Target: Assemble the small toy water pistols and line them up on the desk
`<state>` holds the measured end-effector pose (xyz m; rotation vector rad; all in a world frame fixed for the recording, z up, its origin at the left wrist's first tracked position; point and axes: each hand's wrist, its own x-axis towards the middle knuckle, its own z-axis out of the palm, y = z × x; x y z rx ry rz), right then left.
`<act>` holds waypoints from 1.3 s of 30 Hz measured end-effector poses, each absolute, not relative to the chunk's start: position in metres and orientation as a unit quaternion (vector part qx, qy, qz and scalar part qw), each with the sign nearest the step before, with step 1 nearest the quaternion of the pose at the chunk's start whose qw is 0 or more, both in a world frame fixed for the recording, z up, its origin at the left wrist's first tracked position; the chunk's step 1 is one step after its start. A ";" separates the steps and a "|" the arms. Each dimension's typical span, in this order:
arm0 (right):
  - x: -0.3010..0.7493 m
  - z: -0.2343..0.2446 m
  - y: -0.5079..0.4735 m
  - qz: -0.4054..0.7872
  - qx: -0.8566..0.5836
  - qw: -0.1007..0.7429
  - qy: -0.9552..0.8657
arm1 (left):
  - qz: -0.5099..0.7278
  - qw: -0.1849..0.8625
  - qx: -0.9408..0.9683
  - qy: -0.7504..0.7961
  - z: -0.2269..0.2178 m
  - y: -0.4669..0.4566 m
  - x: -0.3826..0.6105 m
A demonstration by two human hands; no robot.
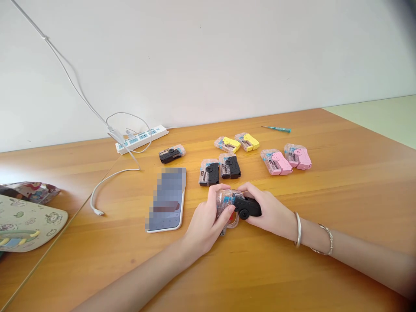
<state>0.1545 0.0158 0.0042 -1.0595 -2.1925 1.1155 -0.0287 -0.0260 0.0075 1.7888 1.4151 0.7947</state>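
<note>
Over the front middle of the table, both hands hold a clear-and-black plastic gadget (247, 206) with a round black knob. My left hand (208, 221) is closed on its transparent end, thumb pressed on top. My right hand (269, 214) wraps round the black end. Beneath it, partly covered by the fingers, shows a clear rounded piece (232, 222) with some red in it; whether it is joined to the gadget I cannot tell. Just beyond the hands lie two similar black gadgets (209, 172) with printed labels. A phone (167, 199) lies left of my left hand.
Farther back are another black gadget (171, 154), two yellow ones (249, 142) and two pink ones (279, 163). A teal-handled screwdriver (282, 129) lies behind. A power strip (142, 139) and white cable (112, 177) are at left, with a patterned fabric item (29, 223).
</note>
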 end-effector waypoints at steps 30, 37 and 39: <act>0.151 0.007 0.014 0.386 -0.391 0.216 -0.807 | 0.329 0.394 0.670 0.536 0.007 -0.027 -0.028; 0.157 0.011 0.012 0.427 -0.362 0.181 -0.809 | 0.345 0.375 0.667 0.544 0.007 -0.027 -0.029; 0.157 0.011 0.013 0.423 -0.360 0.187 -0.810 | 0.335 0.351 0.672 0.560 0.007 -0.027 -0.029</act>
